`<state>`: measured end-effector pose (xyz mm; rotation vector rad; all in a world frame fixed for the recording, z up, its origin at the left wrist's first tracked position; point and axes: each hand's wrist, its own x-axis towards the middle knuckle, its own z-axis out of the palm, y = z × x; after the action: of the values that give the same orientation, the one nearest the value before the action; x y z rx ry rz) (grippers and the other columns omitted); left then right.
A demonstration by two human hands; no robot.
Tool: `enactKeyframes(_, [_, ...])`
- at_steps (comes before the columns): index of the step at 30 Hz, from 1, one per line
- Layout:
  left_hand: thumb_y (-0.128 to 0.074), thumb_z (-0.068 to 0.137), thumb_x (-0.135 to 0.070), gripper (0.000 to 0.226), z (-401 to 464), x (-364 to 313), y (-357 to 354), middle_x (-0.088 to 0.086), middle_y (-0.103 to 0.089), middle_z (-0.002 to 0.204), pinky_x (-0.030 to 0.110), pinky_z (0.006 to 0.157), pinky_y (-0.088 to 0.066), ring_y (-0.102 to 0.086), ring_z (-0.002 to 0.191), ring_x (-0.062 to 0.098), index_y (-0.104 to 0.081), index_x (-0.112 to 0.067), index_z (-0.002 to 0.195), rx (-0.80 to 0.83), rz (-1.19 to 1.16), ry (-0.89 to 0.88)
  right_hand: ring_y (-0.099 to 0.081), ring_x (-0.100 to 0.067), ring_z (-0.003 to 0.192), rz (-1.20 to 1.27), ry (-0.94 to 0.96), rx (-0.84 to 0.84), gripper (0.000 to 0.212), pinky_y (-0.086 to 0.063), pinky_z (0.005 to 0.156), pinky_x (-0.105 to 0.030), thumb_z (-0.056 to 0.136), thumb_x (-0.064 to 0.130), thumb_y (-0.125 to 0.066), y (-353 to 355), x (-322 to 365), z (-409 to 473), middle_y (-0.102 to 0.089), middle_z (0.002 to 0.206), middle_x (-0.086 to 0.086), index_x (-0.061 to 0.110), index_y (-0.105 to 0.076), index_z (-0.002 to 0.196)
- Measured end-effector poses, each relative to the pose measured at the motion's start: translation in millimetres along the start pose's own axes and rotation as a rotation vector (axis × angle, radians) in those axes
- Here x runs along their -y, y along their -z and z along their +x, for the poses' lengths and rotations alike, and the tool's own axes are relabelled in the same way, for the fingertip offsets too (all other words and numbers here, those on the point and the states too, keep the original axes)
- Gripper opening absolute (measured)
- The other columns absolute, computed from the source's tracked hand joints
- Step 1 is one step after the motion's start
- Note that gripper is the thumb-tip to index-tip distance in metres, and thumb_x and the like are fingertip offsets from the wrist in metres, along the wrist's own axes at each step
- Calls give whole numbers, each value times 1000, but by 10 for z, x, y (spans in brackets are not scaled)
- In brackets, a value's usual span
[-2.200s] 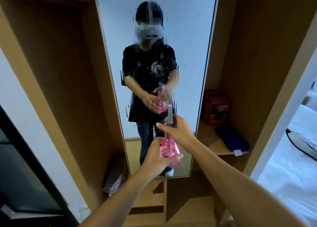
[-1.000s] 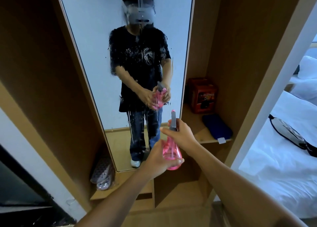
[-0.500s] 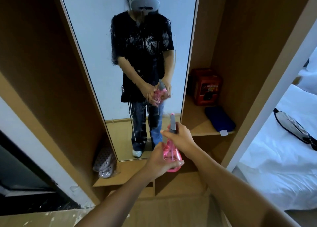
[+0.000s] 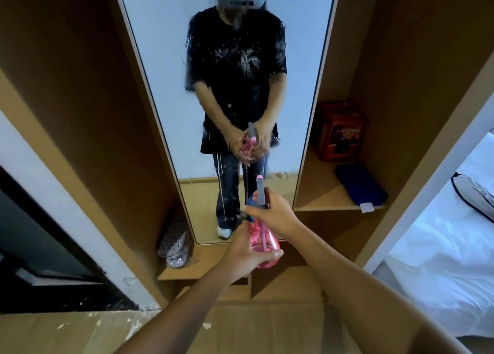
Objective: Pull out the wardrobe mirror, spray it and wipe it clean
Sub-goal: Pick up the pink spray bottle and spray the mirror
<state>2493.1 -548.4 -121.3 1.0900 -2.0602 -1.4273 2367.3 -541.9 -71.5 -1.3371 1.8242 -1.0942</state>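
Wardrobe mirror (image 4: 171,92) is out and wet, drips running low. My right hand (image 4: 278,214) grips the pink spray bottle's (image 4: 263,242) neck, left hand (image 4: 244,252) cups its base, nozzle toward the glass. Risk: runoff reaching the shelf under it before wiping. Red box (image 4: 339,132), blue cloth (image 4: 359,184) (I think) right; slippers (image 4: 175,242) left.

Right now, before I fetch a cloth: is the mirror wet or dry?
Wet. The mirror carries droplets across its middle and streaks running down toward its lower edge.
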Motion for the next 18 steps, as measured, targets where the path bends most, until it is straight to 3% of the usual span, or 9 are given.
enactKeyframes(3, [-88, 66, -27, 71, -26, 59, 98, -6, -61, 114, 21, 91, -49, -61, 108, 8, -42, -25, 120, 2, -30, 8, -55, -8, 68, 1, -8, 2, 31, -40, 60, -17, 82, 32, -75, -111, 11, 63, -58, 77, 4, 13, -56, 97])
enactKeyframes(6, [-88, 64, -30, 73, -43, 114, 157, -4, -63, 116, 27, 97, -50, -62, 109, 8, -43, -25, 121, -2, -65, 21, -54, -9, 64, -14, -13, 0, 29, -43, 61, -22, 80, 32, -75, -193, 31, 118, -55, 69, 5, 11, -55, 86])
enactKeyframes(9, [-89, 62, -34, 76, -51, 138, 198, -8, -63, 118, 30, 99, -49, -61, 110, 6, -43, -27, 123, -21, -74, 32, -54, -6, 62, -24, 16, 15, 24, -45, 64, -24, 82, 31, -74, -253, 77, 125, -55, 65, 8, 19, -53, 79])
enactKeyframes(13, [-88, 67, -30, 72, -84, 117, 279, -10, -61, 116, 18, 88, -48, -59, 105, 1, -43, -25, 123, -39, -35, 31, -50, -1, 56, -20, 31, 16, 27, -40, 59, -20, 82, 29, -74, -320, 132, 133, -52, 61, 10, 24, -49, 74])
enactKeyframes(16, [-88, 65, -32, 70, -107, 171, 340, -9, -62, 114, 25, 95, -48, -60, 108, 6, -44, -25, 119, -55, -23, 33, -56, -10, 70, -45, 24, 53, 27, -45, 64, -27, 81, 32, -75, -387, 195, 140, -57, 76, 4, 19, -52, 86])
enactKeyframes(18, [-89, 64, -33, 67, -132, 217, 383, -9, -63, 113, 25, 95, -47, -60, 109, 5, -44, -29, 114, -69, -32, 44, -62, -19, 91, -68, 25, 85, 39, -51, 81, -35, 82, 34, -75, -454, 252, 141, -65, 99, -5, 11, -55, 106])
